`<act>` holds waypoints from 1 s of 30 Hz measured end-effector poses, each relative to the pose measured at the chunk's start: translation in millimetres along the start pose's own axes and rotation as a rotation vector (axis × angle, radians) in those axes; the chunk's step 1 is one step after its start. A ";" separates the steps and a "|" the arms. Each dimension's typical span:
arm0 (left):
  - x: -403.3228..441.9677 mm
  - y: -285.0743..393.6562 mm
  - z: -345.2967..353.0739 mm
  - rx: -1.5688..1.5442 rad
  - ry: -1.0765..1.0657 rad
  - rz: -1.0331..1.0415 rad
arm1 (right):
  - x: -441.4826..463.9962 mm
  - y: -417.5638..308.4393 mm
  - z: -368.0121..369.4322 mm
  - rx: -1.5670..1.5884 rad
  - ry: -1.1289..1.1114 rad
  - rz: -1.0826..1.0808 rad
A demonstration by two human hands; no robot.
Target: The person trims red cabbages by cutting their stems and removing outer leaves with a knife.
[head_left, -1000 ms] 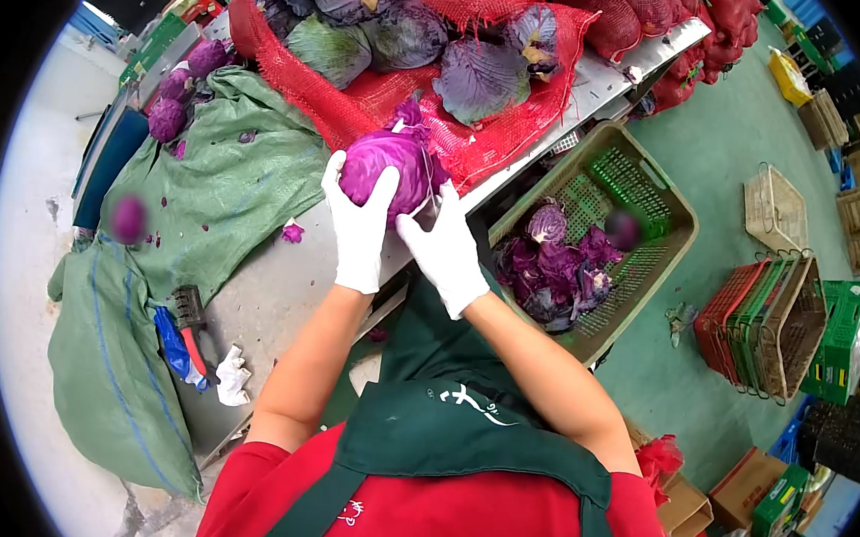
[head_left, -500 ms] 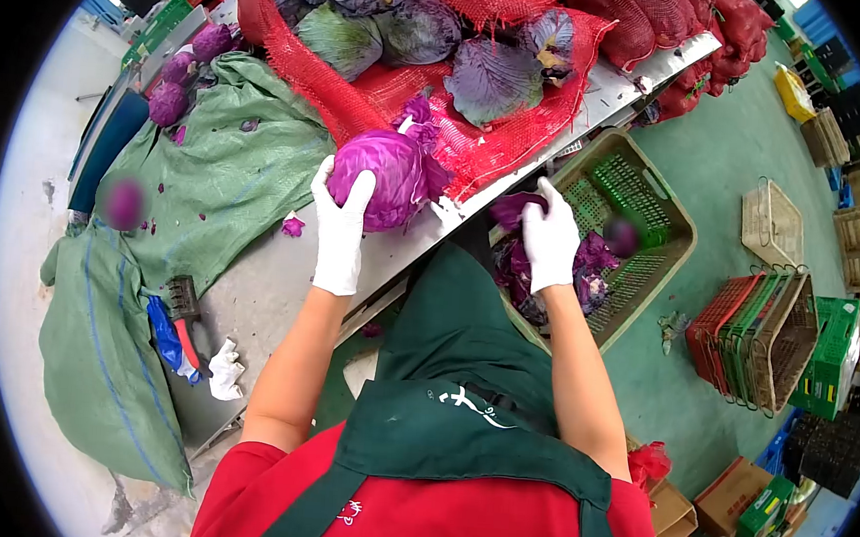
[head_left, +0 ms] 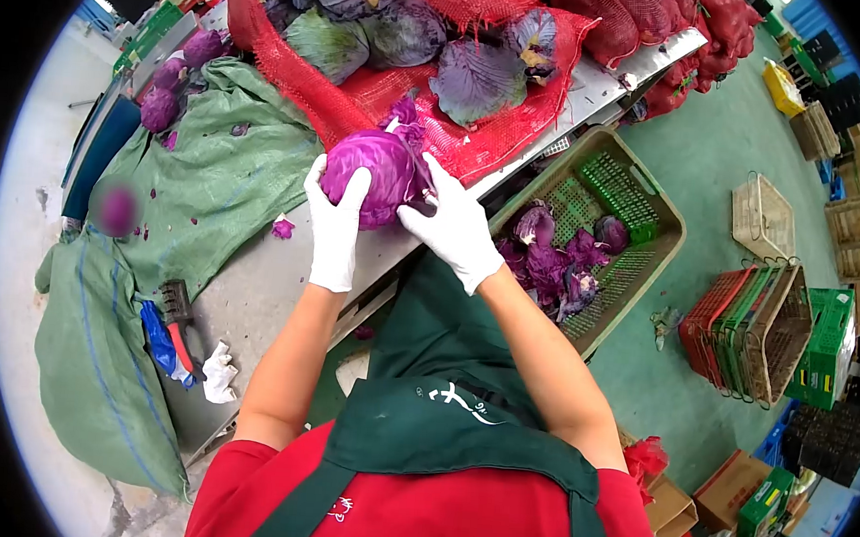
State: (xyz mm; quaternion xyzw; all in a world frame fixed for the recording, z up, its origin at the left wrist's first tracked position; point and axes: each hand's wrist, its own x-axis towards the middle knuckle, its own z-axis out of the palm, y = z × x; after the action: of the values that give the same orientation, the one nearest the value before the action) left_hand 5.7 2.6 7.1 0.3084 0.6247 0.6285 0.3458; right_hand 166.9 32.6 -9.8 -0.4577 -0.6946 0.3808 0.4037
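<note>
My left hand (head_left: 334, 223), in a white glove, grips a purple red cabbage (head_left: 372, 174) from its left side, over the table's near edge. Loose, curled outer leaves stick out at the cabbage's top and right. My right hand (head_left: 454, 223), also gloved, is at the right side of the cabbage, its fingers and thumb closed round the leaf edge there. Below and right of it, a green plastic crate (head_left: 649, 275) holds several torn purple leaves (head_left: 548, 266). Behind the cabbage, an opened red mesh sack (head_left: 336, 115) contains several untrimmed cabbages (head_left: 476, 79).
A green woven sack (head_left: 100, 347) drapes over the metal table (head_left: 252, 287), with several trimmed cabbages (head_left: 160, 109) at its far end. A red-handled tool (head_left: 179, 322) and crumpled white cloth (head_left: 219, 374) lie at left. Stacked crates (head_left: 746, 332) stand on the floor at right.
My right hand has moved from above the crate, where it held a purple leaf, up and left to the cabbage. That leaf has left the hand. My left hand keeps its grip.
</note>
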 end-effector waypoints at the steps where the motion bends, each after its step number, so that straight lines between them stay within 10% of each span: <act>1: 2.5 -5.6 -1.0 0.015 -0.004 0.013 | -2.3 -2.5 -0.8 -0.100 -0.039 0.060; 14: 7.0 -7.5 -42.0 -0.083 -0.273 -0.092 | 5.1 38.4 -64.3 0.089 0.109 0.513; 17: -2.7 -1.8 -59.3 -0.151 -0.351 -0.308 | -25.0 128.8 -113.6 -0.443 0.256 0.275; 20: -15.5 -0.2 -58.0 -0.159 -0.377 -0.423 | -43.0 59.7 -125.7 -0.713 0.392 0.267; 22: -17.5 -19.0 -52.0 0.013 -0.435 -0.052 | -31.2 33.2 -105.2 -0.353 0.271 0.155; 25: -23.4 -6.5 -35.9 0.227 -0.528 0.242 | -17.8 -27.9 -56.9 0.311 -0.033 0.572; 30: -2.5 24.2 -28.0 0.522 -0.645 0.642 | -15.4 -21.6 -34.0 0.360 -0.032 0.501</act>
State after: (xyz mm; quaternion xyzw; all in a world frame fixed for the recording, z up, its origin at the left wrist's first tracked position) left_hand -17.1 -15.0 30.5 0.7382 0.4962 0.3992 0.2224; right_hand 194.6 17.2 19.4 -0.5297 -0.4878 0.5927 0.3609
